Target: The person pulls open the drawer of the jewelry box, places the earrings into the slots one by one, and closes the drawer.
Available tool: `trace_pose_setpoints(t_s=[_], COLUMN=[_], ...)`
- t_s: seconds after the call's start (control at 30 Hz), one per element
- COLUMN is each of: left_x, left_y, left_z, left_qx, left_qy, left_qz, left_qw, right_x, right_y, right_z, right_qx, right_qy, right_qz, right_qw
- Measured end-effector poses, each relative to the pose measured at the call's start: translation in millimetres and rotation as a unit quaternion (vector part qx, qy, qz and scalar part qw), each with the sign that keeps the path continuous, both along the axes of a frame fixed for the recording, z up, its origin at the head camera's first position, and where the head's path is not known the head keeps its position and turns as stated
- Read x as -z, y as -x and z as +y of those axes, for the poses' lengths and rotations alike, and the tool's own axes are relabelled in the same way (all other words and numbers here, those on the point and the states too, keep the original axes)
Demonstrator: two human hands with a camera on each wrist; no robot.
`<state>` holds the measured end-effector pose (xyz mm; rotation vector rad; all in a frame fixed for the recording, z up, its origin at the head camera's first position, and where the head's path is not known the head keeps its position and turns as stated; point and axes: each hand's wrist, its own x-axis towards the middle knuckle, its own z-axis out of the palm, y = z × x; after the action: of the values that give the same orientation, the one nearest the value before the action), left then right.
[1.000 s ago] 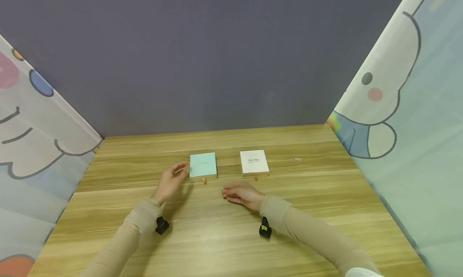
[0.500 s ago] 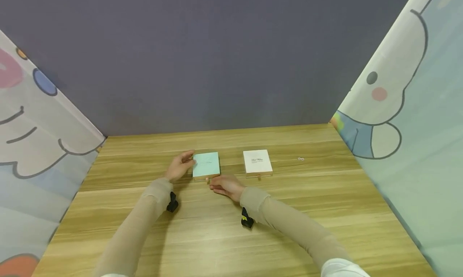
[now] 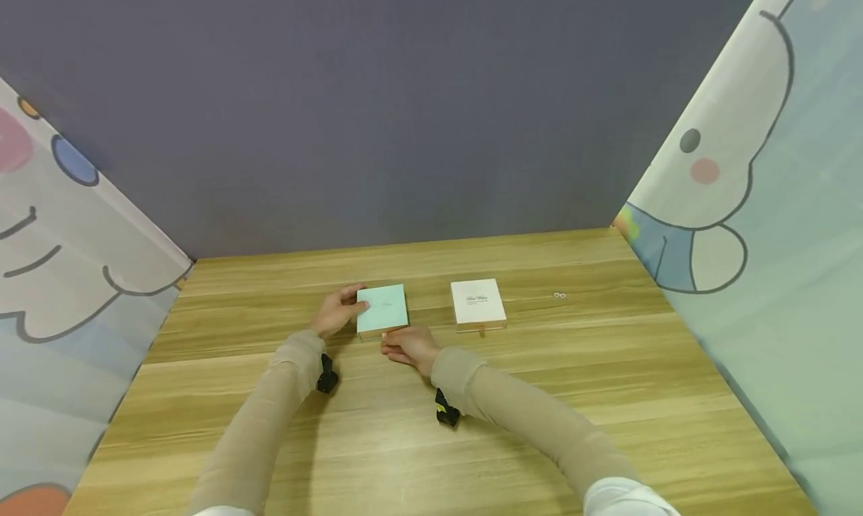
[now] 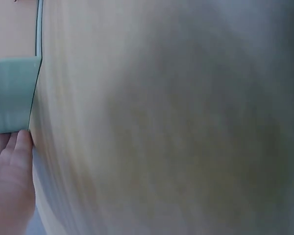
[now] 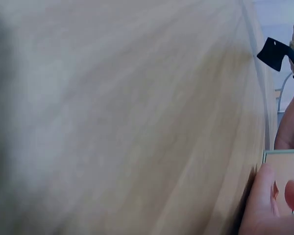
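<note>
A small mint-green drawer box (image 3: 381, 309) lies on the wooden table, its tan drawer front facing the person. My left hand (image 3: 335, 311) holds the box at its left side, thumb over the top edge. In the left wrist view, the fingers (image 4: 14, 152) lie against the green side wall (image 4: 12, 93). My right hand (image 3: 413, 347) is at the front of the box, where thumb and finger pinch the small brown pull tab (image 5: 276, 191). In the head view the fingertips mostly hide that tab.
A white drawer box (image 3: 478, 305) with printed lettering and its own brown tab (image 3: 482, 332) stands to the right. Farther right lie two tiny whitish rings (image 3: 559, 295). A dark grey panel (image 3: 404, 126) rises behind the table (image 3: 377, 456), with cartoon-print cloth (image 3: 775, 314) at the sides.
Both hands have moved in to the mint-green box. The left hand has come right and taken hold of its side; the right hand has moved left and forward to the pull tab.
</note>
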<state>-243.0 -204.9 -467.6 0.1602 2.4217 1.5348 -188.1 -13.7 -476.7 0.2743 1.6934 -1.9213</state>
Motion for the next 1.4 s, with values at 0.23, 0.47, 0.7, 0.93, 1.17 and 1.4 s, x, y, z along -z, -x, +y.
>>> trace_pose_setpoints(t_s=[0.23, 0.47, 0.7, 0.93, 1.17, 1.4], left_x=[4.5, -8.6, -27.3, -27.3, -29.6, -11.2], left_y=[3.5, -1.7, -11.7, -12.9, -14.0, -5.7], left_z=[2, 6, 12, 12, 12, 6], left_qx=[0.006, 0.016, 0.021, 0.016, 0.005, 0.005], left_qy=[-0.020, -0.035, -0.018, -0.018, -0.012, -0.008], left_qz=[-0.001, -0.013, -0.014, -0.017, -0.025, -0.009], left_qw=[0.9998, 0.9992, 0.9995, 0.9996, 0.9996, 0.9999], right_x=[2.8, 2.7, 3.6, 4.6, 1.9, 4.1], right_y=[-1.7, -4.1, -3.9, -5.4, -8.5, -12.2], right_z=[-8, -13, -17, -19, -18, -20], right_qx=[0.047, 0.071, 0.091, 0.096, 0.100, 0.104], right_qy=[-0.004, -0.011, -0.029, -0.037, -0.033, -0.046], right_qz=[0.002, 0.002, 0.007, 0.012, 0.014, 0.023], right_qw=[0.999, 0.997, 0.995, 0.995, 0.994, 0.993])
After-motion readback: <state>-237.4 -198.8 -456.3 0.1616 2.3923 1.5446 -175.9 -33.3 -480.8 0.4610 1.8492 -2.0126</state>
